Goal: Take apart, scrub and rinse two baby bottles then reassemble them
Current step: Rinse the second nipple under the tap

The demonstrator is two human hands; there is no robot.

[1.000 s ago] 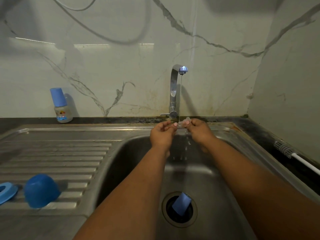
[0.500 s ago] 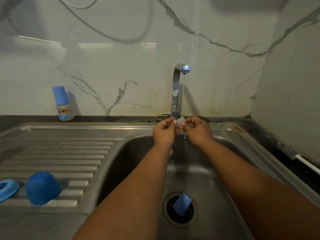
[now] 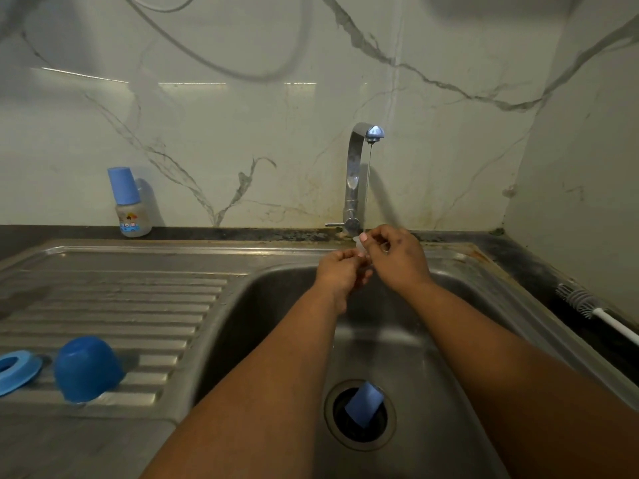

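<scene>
Both my hands are over the sink basin (image 3: 269,305), under the tap (image 3: 356,174), which runs a thin stream. My left hand (image 3: 340,271) and my right hand (image 3: 394,257) pinch a small clear bottle nipple (image 3: 362,244) between their fingertips; most of it is hidden by the fingers. An assembled baby bottle (image 3: 127,205) with a blue cap stands upright at the back left against the wall. A blue cap (image 3: 86,368) lies on the draining board beside a blue screw ring (image 3: 15,369). Another blue part (image 3: 364,404) sits tilted in the drain hole.
A bottle brush (image 3: 587,305) with a white handle lies on the dark counter at the right of the sink. The ribbed draining board (image 3: 121,305) stretches to the left. A marble wall closes off the back and right.
My right hand has risen slightly above my left and the hands have turned the nipple between them under the stream. Nothing else moved.
</scene>
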